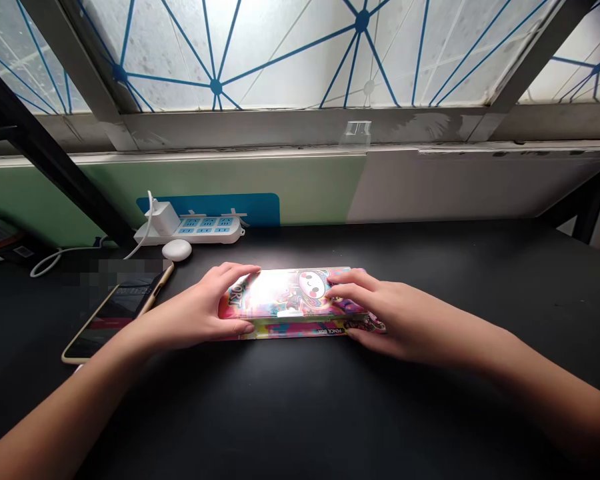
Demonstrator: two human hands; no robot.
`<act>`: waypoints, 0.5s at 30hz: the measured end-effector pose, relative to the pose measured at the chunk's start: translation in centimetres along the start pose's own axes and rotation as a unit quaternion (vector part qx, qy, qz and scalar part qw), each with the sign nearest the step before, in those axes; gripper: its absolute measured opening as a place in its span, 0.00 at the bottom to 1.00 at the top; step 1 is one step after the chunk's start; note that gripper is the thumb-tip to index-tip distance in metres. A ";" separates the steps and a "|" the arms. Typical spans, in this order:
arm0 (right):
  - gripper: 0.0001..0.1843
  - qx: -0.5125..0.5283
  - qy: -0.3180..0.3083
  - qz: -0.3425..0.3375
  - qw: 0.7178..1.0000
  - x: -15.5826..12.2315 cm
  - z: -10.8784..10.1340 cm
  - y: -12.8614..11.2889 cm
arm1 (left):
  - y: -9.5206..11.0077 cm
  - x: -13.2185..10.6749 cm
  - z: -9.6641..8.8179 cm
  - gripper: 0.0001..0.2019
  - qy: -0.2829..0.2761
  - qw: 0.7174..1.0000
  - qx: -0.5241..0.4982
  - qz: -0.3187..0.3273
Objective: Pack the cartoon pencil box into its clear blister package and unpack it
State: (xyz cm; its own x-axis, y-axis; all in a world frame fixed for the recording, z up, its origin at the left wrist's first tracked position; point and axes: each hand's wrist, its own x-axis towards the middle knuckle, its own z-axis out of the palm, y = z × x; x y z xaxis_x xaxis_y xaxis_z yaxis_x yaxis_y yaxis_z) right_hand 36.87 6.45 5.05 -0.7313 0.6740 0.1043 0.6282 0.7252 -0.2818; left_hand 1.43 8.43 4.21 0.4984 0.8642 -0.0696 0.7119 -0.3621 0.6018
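Observation:
A colourful pencil box lies flat on the black desk in front of me, its lid down. Cartoon figures cover the top, a white tab sits at the middle of its front edge, and "PENCIL BOX" is printed on the front side. My left hand grips the left end, thumb at the front and fingers over the back edge. Around the right end, my right hand has its thumb low at the front and its fingers on the lid. Bright glare washes out part of the lid.
A phone in a yellowish case lies left of the box, beside my left forearm. Behind it are a round white object and a white power strip with a plugged-in charger. A black slanted post rises at left; a window runs behind.

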 end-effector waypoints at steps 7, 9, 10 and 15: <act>0.37 0.026 0.016 0.073 0.997 0.5 -0.1 2.6 | 0.2 0.1 0.4 0.40 -0.005 0.999 0.037 -0.005; 0.45 0.067 -0.007 0.099 0.993 0.6 0.1 3.3 | 0.3 0.1 0.5 0.41 -0.008 0.999 0.045 -0.009; 0.48 0.088 -0.018 0.112 0.990 0.7 0.3 3.6 | 0.3 0.1 0.5 0.41 -0.008 0.999 0.048 -0.011; 0.50 0.117 -0.014 0.137 0.984 0.9 1.0 3.5 | 0.2 0.1 0.6 0.41 0.007 0.999 0.051 -0.013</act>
State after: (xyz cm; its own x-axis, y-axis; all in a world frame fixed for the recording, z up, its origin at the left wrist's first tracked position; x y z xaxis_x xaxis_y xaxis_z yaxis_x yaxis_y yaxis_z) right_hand 38.17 9.48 3.17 -0.5528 0.8327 -0.0318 0.7268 0.4631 -0.5072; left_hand 1.92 8.19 3.89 0.4724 0.8784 -0.0722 0.7713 -0.3724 0.5162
